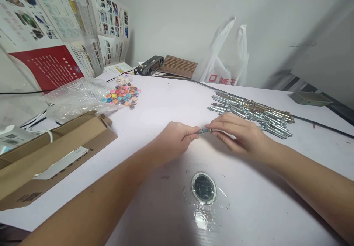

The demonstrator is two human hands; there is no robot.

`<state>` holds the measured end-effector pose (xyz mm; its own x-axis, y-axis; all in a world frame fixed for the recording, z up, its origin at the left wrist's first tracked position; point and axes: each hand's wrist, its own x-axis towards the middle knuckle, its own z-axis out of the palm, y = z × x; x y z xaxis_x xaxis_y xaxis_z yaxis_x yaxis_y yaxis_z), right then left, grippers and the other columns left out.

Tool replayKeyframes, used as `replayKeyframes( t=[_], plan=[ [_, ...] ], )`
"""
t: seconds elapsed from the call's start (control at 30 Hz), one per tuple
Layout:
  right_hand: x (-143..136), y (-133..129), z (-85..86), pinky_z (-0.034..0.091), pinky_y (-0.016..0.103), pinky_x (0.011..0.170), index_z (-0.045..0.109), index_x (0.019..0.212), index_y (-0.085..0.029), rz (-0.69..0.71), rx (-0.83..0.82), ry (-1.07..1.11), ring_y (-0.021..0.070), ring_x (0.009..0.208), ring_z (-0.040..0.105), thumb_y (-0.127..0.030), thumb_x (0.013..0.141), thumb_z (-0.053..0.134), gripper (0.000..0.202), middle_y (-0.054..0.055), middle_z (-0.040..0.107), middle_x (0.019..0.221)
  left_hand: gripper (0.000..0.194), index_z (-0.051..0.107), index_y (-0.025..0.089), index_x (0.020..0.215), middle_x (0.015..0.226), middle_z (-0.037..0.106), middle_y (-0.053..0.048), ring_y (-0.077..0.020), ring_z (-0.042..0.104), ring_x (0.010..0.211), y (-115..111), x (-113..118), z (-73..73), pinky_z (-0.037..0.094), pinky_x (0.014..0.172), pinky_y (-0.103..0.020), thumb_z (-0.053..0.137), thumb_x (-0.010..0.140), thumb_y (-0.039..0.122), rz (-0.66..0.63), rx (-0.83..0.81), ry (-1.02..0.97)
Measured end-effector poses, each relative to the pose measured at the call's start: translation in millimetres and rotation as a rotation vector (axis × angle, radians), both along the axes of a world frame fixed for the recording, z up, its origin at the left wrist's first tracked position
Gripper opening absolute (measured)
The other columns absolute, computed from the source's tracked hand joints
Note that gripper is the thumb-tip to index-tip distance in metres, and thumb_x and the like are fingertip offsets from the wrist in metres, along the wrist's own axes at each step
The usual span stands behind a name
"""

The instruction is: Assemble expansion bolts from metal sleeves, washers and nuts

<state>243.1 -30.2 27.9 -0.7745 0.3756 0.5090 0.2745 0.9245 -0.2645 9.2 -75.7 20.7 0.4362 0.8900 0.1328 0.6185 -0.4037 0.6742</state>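
Observation:
Between my two hands an expansion bolt [203, 131] lies roughly level above the white table [166, 102]. My left hand [178, 137] is closed on its left end, thumb and forefinger pinched together. The thumb and fingertips of my right hand [238, 133] close round a small brass-coloured piece at the bolt's right end, which looks like a nut or washer. Just behind my right hand lies a pile of similar bolts [254, 113], mostly silver with some gold-toned ones. My fingers cover part of the held bolt.
Colourful small discs [124, 94] lie by bubble wrap [80, 91] at the left. An open cardboard box [83, 146] stands at the left edge. A white plastic bag [226, 61] is at the back, a green-grey block [311, 98] far right. A round dark inset [204, 188] lies in front.

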Motion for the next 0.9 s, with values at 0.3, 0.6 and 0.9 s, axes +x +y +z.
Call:
replayKeyframes(
  t=[0.3,0.6,0.9],
  plan=[
    [-6.1,-13.2,5.2,0.044,0.032,0.065,0.064,0.084,-0.018,-0.172,-0.104,-0.097,0.016,0.068,0.055,-0.028,0.092,0.054,0.016,0.004,0.062,0.071,0.032,0.072,0.022,0.111,0.077,0.068,0.003,-0.0122,0.054,0.069,-1.6,0.7,3.8,0.038,0.068,-0.024,0.044,0.094,0.025,-0.022,-0.02,-0.016],
    [-5.8,-16.2,4.4,0.048,0.035,0.074,0.061,0.113,-0.018,-0.122,-0.043,-0.071,0.0201,0.085,0.06,-0.02,0.093,0.051,0.022,0.009,0.067,0.093,0.033,0.07,0.021,0.114,0.082,0.07,0.001,-0.0129,0.057,0.073,-0.3,-0.6,0.4,0.041,0.071,-0.025,0.044,0.095,0.026,-0.035,-0.012,0.016],
    [-10.3,-23.0,10.6,0.038,0.029,0.052,0.062,0.069,-0.019,-0.296,-0.214,-0.17,0.0135,0.054,0.051,-0.038,0.096,0.046,0.036,0.002,0.058,0.059,0.031,0.07,0.022,0.108,0.085,0.07,-0.001,-0.0142,0.06,0.076,-1.2,1.1,0.7,0.043,0.072,-0.025,0.042,0.096,0.025,-0.071,0.096,0.069]
  ],
)
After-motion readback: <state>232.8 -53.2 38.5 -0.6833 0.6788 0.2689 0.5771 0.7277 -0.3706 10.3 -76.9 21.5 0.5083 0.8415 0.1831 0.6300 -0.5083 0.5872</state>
